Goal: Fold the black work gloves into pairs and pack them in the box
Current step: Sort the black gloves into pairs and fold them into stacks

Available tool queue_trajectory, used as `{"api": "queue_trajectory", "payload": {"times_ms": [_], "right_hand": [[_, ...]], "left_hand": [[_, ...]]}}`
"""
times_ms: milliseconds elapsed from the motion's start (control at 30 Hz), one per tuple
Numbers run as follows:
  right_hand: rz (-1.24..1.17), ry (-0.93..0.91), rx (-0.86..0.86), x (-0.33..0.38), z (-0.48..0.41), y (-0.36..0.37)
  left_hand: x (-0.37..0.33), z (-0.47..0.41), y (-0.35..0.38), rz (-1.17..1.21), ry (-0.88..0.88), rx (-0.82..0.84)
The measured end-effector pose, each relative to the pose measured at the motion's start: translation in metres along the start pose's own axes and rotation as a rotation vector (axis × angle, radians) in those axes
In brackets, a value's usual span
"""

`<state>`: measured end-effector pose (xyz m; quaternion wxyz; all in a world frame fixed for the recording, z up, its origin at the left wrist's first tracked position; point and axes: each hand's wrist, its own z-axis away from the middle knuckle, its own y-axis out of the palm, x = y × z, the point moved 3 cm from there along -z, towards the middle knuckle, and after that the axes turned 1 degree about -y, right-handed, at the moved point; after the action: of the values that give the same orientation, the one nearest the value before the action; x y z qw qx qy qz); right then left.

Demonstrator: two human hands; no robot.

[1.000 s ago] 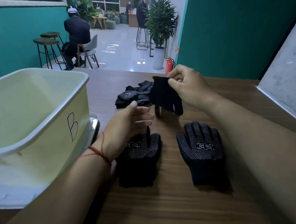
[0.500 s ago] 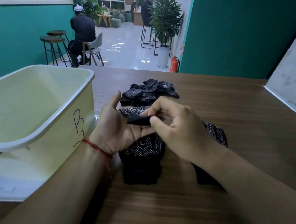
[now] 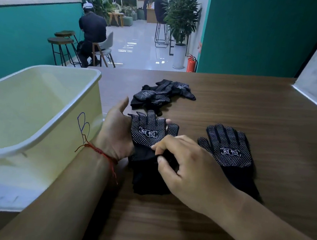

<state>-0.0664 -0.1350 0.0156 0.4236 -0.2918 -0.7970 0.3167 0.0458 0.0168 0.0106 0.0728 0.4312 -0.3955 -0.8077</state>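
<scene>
Black knit slides on itself, and that is your risk here. The dotted glove [image 3: 148,132] lies across the straight fingers of your left hand [image 3: 116,135] rather than flat on the desk [image 3: 220,232]. A hard tug at the cuff would likely drag it askew, so the fingers no longer line up with its partner. The cuff fabric is bunched dark below your grip, and I cannot tell how many layers lie there. If you catch one layer too few, the fold could spring open once you let go.

The second glove [image 3: 228,148] lies flat, dots up, just to the right of your right wrist. A careless sweep of that forearm could push it toward the desk's right edge.

Your left hand is spread, palm turned inward and thumb raised. Its fingers run under the dotted glove, with the fingertips [image 3: 168,121] peeking out on the far side. It supports the glove and grips nothing. Your right hand [image 3: 188,167] has its fingers curled, with thumb and forefinger pinching the dotted glove's plain cuff.

The pile of gloves [image 3: 162,95] waits unsorted toward the far edge, apart from your hands. The cream box [image 3: 60,129] stands at the left edge, close beside your left wrist, and no gloves show in the part of its inside that you can see.
</scene>
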Motion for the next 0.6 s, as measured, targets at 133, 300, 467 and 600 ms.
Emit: {"api": "queue_trajectory", "payload": {"times_ms": [133, 300, 467, 600], "right_hand": [[0.037, -0.005, 0.031, 0.0, 0.005, 0.001], [0.068, -0.028, 0.108, 0.004, 0.008, 0.004], [0.09, -0.021, 0.126, 0.003, 0.009, 0.003], [0.128, -0.031, 0.103, 0.004, 0.01, 0.004]], "left_hand": [[0.0, -0.004, -0.006, -0.037, 0.002, -0.033], [0.0, -0.007, -0.009, -0.08, 0.024, -0.094], [-0.003, -0.006, -0.012, -0.16, 0.051, -0.14], [-0.006, -0.007, -0.012, -0.178, 0.121, -0.196]]}}
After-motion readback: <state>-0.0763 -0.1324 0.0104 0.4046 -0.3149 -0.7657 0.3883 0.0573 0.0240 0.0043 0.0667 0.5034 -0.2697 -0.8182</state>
